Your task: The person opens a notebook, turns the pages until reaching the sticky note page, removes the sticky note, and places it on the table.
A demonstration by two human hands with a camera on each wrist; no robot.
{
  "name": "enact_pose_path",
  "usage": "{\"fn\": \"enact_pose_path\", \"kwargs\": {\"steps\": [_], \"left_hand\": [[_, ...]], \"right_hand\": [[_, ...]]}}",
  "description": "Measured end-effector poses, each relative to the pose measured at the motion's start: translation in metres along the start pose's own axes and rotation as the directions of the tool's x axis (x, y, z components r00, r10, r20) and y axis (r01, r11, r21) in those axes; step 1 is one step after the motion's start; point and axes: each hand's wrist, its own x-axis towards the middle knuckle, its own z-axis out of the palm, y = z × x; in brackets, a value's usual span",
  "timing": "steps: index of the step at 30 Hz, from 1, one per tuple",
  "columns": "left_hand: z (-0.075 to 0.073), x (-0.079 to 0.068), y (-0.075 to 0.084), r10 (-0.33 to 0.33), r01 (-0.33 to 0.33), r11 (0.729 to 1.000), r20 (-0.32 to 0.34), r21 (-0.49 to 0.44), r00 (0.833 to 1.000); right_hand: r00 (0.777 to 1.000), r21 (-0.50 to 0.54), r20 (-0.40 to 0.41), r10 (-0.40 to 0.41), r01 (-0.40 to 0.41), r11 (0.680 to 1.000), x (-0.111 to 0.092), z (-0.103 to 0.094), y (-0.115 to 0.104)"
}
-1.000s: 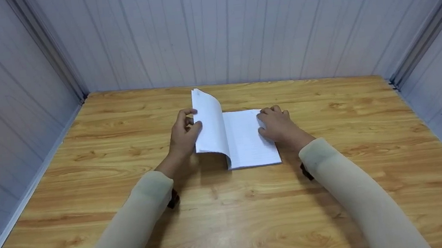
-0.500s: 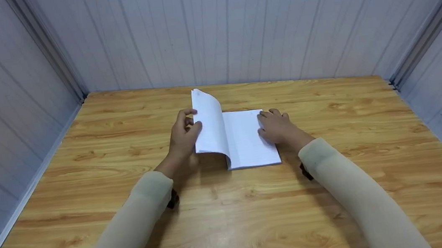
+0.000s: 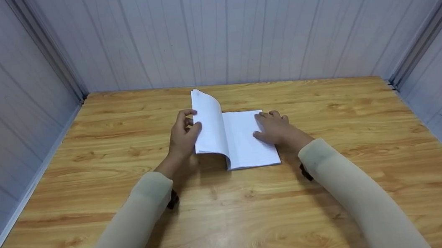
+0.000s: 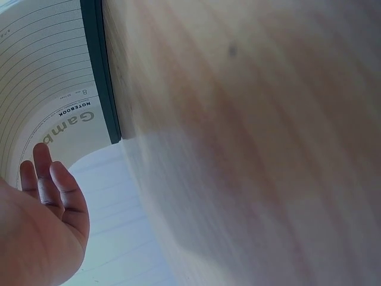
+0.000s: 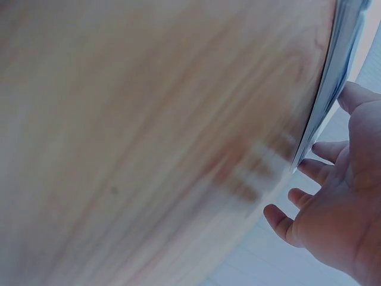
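Note:
An opened notebook lies on the wooden table, its right half flat. The left half, a curved sheaf of pages, stands raised off the table. My left hand pinches that sheaf's outer edge, thumb on the page side and fingers behind. In the left wrist view the outer cover shows printed "NOTEBOOK" lettering and ruled lines, with a dark green spine strip. My right hand rests on the right page near its outer edge, fingers spread, thumb reaching inward. The right wrist view shows the page edges beside its fingertips.
The wood-grain table extends on all sides of the notebook. A pale panelled wall closes off the back, and similar panels stand at the left and right. Dark wrist devices show under both light sleeves.
My right hand has shifted slightly left on the page, its thumb now farther in from the edge. The left hand and the raised pages have stayed practically still.

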Motion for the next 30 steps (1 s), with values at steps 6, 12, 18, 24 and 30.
{"fn": "enact_pose_path", "kwargs": {"steps": [6, 12, 18, 24, 30], "left_hand": [[0.0001, 0.0008, -0.0021, 0.002, -0.002, 1.000, 0.001, -0.012, 1.000], [-0.0007, 0.0001, -0.0016, 0.027, -0.027, 0.999, -0.007, -0.017, 1.000], [-0.0006, 0.0003, -0.0019, 0.023, -0.023, 1.000, 0.007, -0.016, 1.000], [-0.0013, 0.0005, -0.0031, 0.007, -0.007, 1.000, 0.010, -0.020, 1.000], [-0.0012, -0.0005, 0.0003, -0.009, 0.009, 1.000, 0.016, -0.001, 1.000]], "right_hand": [[1.000, 0.035, 0.006, 0.012, -0.012, 0.999, 0.0003, 0.0015, -0.0008], [1.000, 0.071, 0.005, 0.002, -0.003, 0.997, 0.0006, 0.0003, -0.0026], [1.000, 0.126, -0.022, -0.015, 0.017, 0.992, 0.0008, 0.0005, -0.0024], [0.998, 0.188, -0.059, -0.031, 0.042, 0.981, 0.0034, 0.0015, -0.0027], [0.989, 0.291, -0.139, -0.051, 0.090, 0.952, 0.0030, 0.0004, -0.0019]]}}
